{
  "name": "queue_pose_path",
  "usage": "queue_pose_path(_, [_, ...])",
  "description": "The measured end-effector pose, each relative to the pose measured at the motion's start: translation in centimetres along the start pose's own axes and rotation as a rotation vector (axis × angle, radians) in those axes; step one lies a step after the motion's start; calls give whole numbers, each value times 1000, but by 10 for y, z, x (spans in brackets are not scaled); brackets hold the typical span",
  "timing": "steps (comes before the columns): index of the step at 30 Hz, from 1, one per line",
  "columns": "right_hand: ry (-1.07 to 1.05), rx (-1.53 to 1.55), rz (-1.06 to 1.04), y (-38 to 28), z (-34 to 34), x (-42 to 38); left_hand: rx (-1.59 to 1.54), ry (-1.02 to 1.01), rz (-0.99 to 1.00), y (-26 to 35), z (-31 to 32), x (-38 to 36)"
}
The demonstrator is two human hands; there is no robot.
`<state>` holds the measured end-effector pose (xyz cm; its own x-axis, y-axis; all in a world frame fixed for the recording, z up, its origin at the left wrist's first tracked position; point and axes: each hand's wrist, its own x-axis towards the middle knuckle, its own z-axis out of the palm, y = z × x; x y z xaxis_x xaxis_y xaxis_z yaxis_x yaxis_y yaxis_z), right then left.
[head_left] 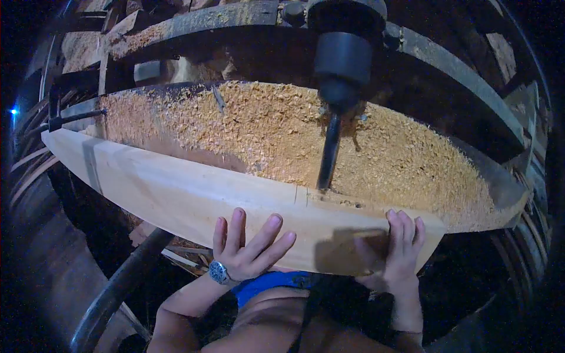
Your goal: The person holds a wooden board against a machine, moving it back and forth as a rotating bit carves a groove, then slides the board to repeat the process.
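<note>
A long pale wooden beam (176, 188) lies across the front of a machine table (503, 206) strewn with wood chips. My left hand (250, 247), with a watch at the wrist, rests on the beam's near face, its fingers spread. Further right, my right hand (401, 250) lies against the same face near the beam's right end, fingers pointing up and close to each other, not wrapped round anything. Between and beyond the hands, a drill bit (331, 153) under a dark chuck (343, 59) comes down at the beam's far edge, beside small holes and pencil lines.
Wood chips (265, 117) cover the table behind the beam. A dark rod (82, 116) reaches the beam's left end. A curved metal bar (123, 282) rises at the lower left. Behind the table runs a large curved rim (223, 17). Thin wood strips lie at both sides.
</note>
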<state>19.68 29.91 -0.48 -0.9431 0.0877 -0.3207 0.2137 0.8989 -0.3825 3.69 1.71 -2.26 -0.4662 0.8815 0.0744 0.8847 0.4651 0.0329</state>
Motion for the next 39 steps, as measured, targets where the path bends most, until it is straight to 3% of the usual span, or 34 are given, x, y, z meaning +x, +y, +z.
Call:
queue_pose_path(3, [-1, 114, 103, -3, 0, 2, 21, 11, -13, -1, 2, 1])
queue_pose_path(5, [13, 65, 70, -4, -1, 5, 29, 14, -30, 0, 1, 4])
queue_pose_path(7, [27, -153, -97, 0, -5, 8, 14, 12, -39, 0, -2, 10])
queue_pose_path(22, [100, -140, -136, 16, -29, 42, 45, 68, -39, -4, 9, 37])
queue_pose_path(25, [-18, 69, 78, 15, -34, 44, 52, 86, -24, -7, 11, 37])
queue_pose_path(29, [-31, 30, 4, 19, -39, 48, 63, 77, 35, -14, 12, 36])
queue_pose_path(39, [126, -37, -58, 13, -41, 62, 62, 119, 12, -19, 15, 39])
